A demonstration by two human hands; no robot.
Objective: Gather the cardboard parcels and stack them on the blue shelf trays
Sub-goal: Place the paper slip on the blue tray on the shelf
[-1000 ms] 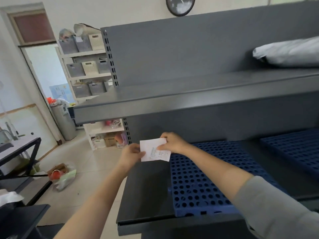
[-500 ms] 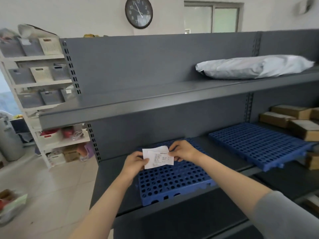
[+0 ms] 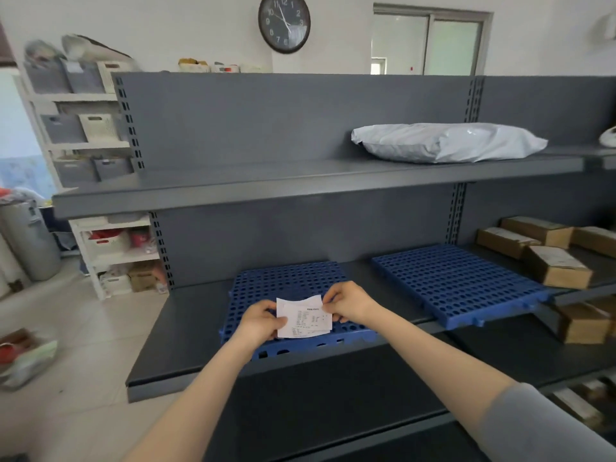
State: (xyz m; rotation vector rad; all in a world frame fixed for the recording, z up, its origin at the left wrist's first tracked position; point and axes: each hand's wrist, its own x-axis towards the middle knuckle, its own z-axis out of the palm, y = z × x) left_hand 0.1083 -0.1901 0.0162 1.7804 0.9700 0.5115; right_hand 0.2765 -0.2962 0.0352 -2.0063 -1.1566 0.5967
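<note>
Both hands hold a small white printed slip over the left blue perforated tray on the middle grey shelf. My left hand pinches its left edge and my right hand pinches its upper right corner. A second blue tray lies to the right, overhanging the shelf's front edge. Several brown cardboard parcels sit at the far right of that shelf, the nearest one just beyond the second tray. More parcels rest on the shelf below.
A grey plastic mailing bag lies on the upper shelf. A white rack with grey and cream bins stands at the left, with a grey bin beside it. A bag lies on the tiled floor at left.
The view has swung right and back, bringing the second tray and the parcels into sight. Both hands have kept hold of the slip, lower over the left tray.
</note>
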